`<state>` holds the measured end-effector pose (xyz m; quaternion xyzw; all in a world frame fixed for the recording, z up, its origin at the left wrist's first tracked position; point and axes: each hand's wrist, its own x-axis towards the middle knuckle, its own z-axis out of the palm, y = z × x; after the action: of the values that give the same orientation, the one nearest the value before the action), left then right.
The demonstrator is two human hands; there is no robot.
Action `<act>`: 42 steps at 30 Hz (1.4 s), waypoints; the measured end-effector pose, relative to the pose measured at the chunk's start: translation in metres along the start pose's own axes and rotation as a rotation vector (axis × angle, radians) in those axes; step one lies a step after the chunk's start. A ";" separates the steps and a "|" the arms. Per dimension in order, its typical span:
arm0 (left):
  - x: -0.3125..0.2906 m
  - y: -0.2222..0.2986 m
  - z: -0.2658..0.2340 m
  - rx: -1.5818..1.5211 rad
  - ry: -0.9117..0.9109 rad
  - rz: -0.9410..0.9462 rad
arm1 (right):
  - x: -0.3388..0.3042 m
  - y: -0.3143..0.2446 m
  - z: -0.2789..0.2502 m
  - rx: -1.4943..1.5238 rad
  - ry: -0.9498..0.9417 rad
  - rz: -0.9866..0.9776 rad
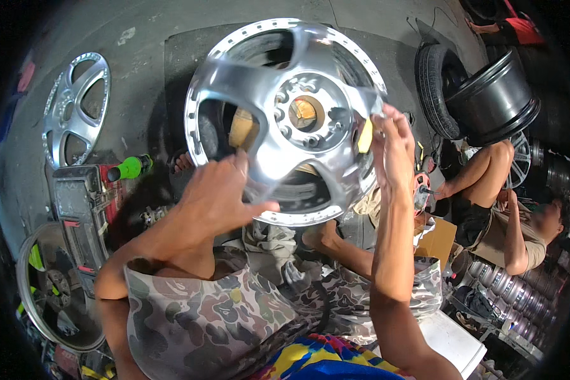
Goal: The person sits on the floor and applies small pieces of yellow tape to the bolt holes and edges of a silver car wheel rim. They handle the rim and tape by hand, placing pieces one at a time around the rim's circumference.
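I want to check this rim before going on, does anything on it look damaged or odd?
No dents or cracks show on the silver wheel. One odd thing: a clear film stretches loosely over its spokes, pulled between the left hand and right hand, lifted off rather than lying flat.

— How many wheels do you count around you?

— Three silver alloy rims in plain sight: the big five-spoke rim [285, 120] in front of you, a second silver rim [76, 107] lying flat on the floor to your left, and a third rim [54, 291] with green patches at your lower left. A part of another silver wheel [521, 158] shows behind the seated person.

— Anything else?

— One black rim barrel [497, 98], one tyre [434, 88], one green-capped bottle [130, 168], one cardboard box [438, 240]. You have two hands up: left [218, 196], right [392, 149]. One other person [513, 221] sits at your right
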<state>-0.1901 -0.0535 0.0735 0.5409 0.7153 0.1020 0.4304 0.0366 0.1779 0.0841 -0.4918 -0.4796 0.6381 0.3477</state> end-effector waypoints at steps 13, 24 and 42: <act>0.030 0.001 0.003 -1.168 -0.110 0.196 | -0.069 -0.014 0.014 -0.386 -0.707 -0.011; 0.024 0.002 0.001 -0.755 0.074 0.382 | -0.074 -0.002 -0.005 -0.615 -0.333 0.107; 0.008 -0.003 0.005 -0.494 0.162 0.523 | -0.085 0.032 0.047 -0.434 -0.320 0.147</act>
<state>-0.1889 -0.0493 0.0649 0.5754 0.5386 0.4206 0.4494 0.0155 0.0781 0.0813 -0.4814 -0.6168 0.6136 0.1067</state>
